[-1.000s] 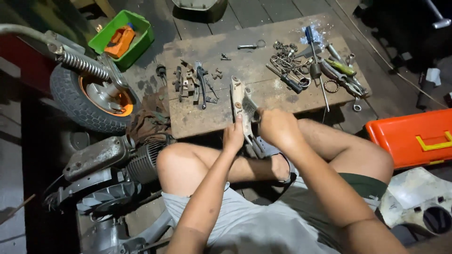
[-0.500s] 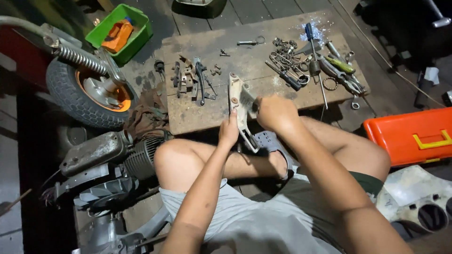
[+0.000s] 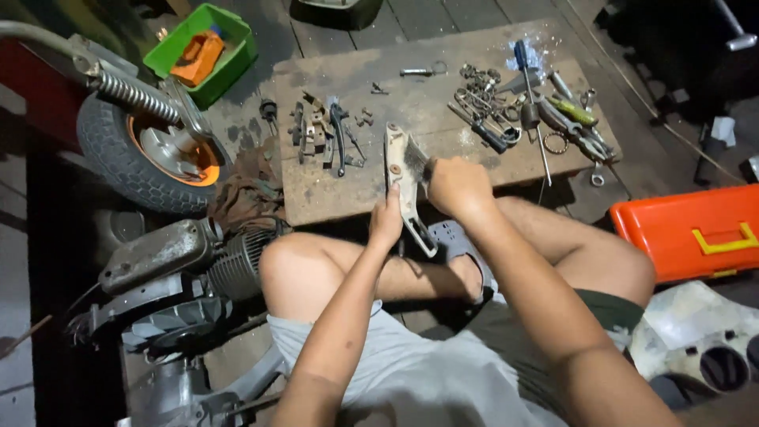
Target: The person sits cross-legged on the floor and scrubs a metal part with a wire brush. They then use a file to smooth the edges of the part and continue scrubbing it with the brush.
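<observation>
Over the counter edge, my left hand pinched the long metal bracket while my right hand gripped a wire brush; a slip could have scraped my fingers.

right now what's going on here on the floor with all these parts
A person sits on the floor behind a low wooden board strewn with small parts and tools. The left hand steadies a long pale metal bracket propped against the board's near edge, while the right hand presses a wire brush onto its face. A small wheel and an engine lie on the person's left, and an orange toolbox on the right.
</observation>
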